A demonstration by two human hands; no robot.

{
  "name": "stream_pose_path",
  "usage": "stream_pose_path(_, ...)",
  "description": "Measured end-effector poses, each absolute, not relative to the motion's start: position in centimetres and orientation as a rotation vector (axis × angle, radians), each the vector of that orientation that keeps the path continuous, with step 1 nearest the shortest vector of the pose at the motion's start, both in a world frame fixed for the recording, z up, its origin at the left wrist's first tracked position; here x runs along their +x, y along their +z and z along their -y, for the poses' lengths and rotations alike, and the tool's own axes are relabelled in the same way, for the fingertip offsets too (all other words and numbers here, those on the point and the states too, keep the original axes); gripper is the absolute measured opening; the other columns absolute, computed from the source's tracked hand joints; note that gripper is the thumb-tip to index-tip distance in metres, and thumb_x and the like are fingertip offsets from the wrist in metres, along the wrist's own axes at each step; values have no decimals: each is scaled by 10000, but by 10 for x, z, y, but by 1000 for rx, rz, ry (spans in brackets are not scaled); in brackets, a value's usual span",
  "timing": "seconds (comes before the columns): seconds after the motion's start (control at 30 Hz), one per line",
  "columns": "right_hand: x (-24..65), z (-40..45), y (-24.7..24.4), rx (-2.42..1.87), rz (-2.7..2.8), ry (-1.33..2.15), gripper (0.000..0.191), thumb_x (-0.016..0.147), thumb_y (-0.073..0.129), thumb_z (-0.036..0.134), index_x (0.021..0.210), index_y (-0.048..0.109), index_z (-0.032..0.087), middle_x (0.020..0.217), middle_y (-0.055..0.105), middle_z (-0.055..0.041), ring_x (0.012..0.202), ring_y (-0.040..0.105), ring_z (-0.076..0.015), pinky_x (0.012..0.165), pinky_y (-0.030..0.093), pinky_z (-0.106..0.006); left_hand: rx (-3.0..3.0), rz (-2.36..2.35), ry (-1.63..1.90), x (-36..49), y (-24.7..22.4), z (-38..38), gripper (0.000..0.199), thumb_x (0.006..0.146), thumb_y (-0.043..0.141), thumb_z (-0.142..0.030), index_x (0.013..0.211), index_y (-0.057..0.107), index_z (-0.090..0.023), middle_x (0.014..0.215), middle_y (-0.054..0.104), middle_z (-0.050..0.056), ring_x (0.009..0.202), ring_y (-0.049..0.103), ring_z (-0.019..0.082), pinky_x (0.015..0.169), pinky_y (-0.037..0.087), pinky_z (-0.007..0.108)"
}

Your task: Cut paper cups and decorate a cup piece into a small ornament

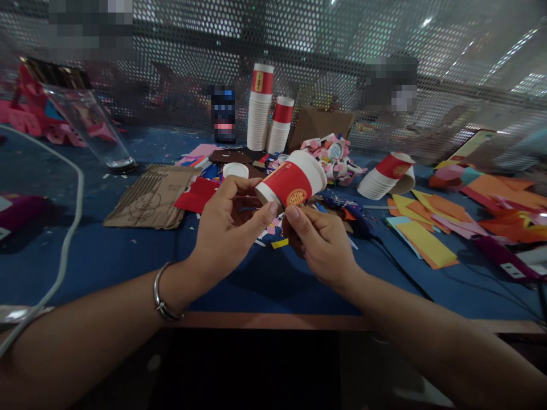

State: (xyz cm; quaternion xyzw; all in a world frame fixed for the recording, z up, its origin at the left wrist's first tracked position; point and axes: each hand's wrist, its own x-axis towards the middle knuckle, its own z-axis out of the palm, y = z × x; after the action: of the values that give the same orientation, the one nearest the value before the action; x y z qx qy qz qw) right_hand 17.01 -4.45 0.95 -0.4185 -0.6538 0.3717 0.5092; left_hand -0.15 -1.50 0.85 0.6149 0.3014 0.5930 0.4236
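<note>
A red and white paper cup point(294, 179) is held tilted above the table, its rim toward the upper right. My left hand point(233, 225) grips the cup's base end between thumb and fingers. At the cup's lower side, my right hand point(318, 239) has its thumb pressed against the bent index finger, touching or very near the cup; whether it pinches the cup or something small is hidden. Colored paper scraps point(273, 225) lie beneath the hands, and a red paper piece point(194, 195) is beside my left hand.
Cup stacks point(260, 108) and a phone point(224, 114) stand at the back. A glass bottle point(92, 125) and flattened cardboard point(147, 196) are left. At right are tilted stacked cups point(384, 175), colored paper sheets point(427, 242) and a dark cable point(401, 267). A white cable point(77, 205) runs at left.
</note>
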Motion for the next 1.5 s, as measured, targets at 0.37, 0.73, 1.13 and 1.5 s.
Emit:
stream_pose_path(0.37, 171, 41, 7, -1000, 1575, 907, 545, 1029, 585, 644, 703, 571, 207, 581, 429, 46, 507, 373, -88, 456, 264, -264, 1566, -810, 1524, -2, 8, 14, 384, 834, 851, -339, 1110, 606, -234, 1054, 745, 58, 917, 745, 216, 740, 648, 352)
stream_pose_path(0.73, 171, 39, 4, -1005, 1564, 944, 572, 1009, 593, 674, 682, 535, 209, 599, 413, 45, 505, 351, -84, 448, 257, -262, 1824, -850, 1542, -10, 3, 12, 415, 826, 863, -288, 1161, 621, -257, 1136, 695, 78, 1036, 718, 269, 921, 631, 467)
stream_pose_path(1.13, 172, 40, 11, -997, 1554, 923, 553, 1009, 605, 662, 690, 573, 211, 584, 442, 39, 520, 394, -96, 459, 282, -253, 1420, -748, 1438, 1, 5, 11, 511, 789, 911, -372, 1182, 624, -217, 1175, 758, 90, 1043, 755, 239, 889, 652, 395)
stream_pose_path(1.5, 171, 40, 5, -989, 1562, 933, 572, 1014, 588, 671, 675, 530, 214, 579, 421, 42, 513, 382, -90, 461, 282, -258, 1637, -814, 1508, -4, 5, 12, 417, 780, 916, -320, 1103, 658, -268, 1085, 739, 48, 969, 748, 239, 865, 658, 416)
